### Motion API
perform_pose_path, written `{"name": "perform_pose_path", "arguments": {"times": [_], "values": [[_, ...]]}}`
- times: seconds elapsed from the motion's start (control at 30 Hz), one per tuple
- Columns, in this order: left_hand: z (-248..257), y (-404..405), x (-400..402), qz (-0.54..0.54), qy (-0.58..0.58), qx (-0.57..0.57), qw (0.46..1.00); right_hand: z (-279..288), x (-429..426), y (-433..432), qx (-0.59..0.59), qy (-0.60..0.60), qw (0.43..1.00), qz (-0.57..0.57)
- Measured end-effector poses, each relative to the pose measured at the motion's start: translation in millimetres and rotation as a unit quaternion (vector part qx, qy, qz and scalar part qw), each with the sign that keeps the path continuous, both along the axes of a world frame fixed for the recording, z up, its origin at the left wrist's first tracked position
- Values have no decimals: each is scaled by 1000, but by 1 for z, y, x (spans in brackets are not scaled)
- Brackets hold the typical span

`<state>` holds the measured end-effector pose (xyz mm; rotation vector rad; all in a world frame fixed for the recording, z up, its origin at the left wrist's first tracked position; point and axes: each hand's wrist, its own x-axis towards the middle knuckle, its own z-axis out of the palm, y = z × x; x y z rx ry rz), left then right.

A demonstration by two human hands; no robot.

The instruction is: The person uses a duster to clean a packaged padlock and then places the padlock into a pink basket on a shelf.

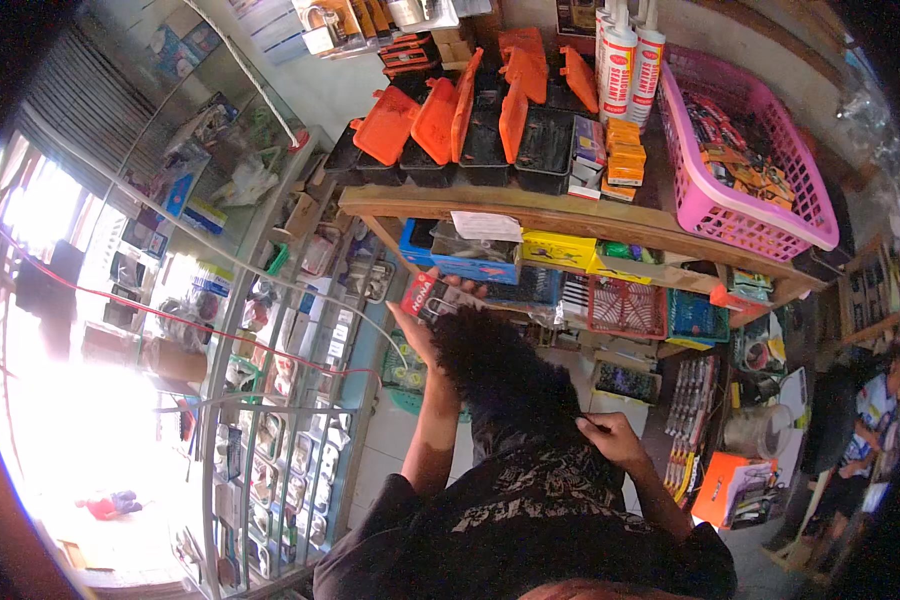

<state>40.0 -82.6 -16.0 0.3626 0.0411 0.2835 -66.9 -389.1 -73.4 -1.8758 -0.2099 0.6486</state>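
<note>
My left hand [416, 334] is raised before the shelf, its fingers around a small red and grey box [450, 298]. Printed on the box are white letters and a pale loop like a padlock shackle. A shaggy black mass [506, 360], perhaps a feather duster, hides part of the box's lower side and runs down to my printed black shirt [547, 487]. Lower right, my right hand [611, 436] has its fingers curled, thumb at the dark edge of that mass. Whether it grips anything there cannot be told.
A wooden shelf [555, 221] carries black bins with orange lids [388, 124], silicone sealant tubes [619, 71] and a pink basket [750, 202]. Yellow cartons [555, 247] and a red basket [625, 304] sit below. A glass display case [229, 360] borders the left. Another person [870, 420] is far right.
</note>
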Motion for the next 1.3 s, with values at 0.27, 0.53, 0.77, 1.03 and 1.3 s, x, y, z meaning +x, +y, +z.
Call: {"name": "perform_pose_path", "arguments": {"times": [0.27, 0.53, 0.77, 1.03, 1.3], "values": [[-9, -25, -18, -105, -51, 56, 992, -4, 9, 15, 41, -19, 999, -11], [4, 20, -9, -63, -21, -134, 989, -2, 5, -2, 17, -53, 998, -39], [-9, 19, -10, -43, -34, -141, 989, -1, 3, 10, 83, -142, 983, -78], [-25, 24, -17, -37, -33, -170, 984, -5, 7, -8, 38, -115, 992, -34], [-17, 11, -8, -57, -49, -77, 994, -12, 11, -16, 60, -146, 985, -75]]}}
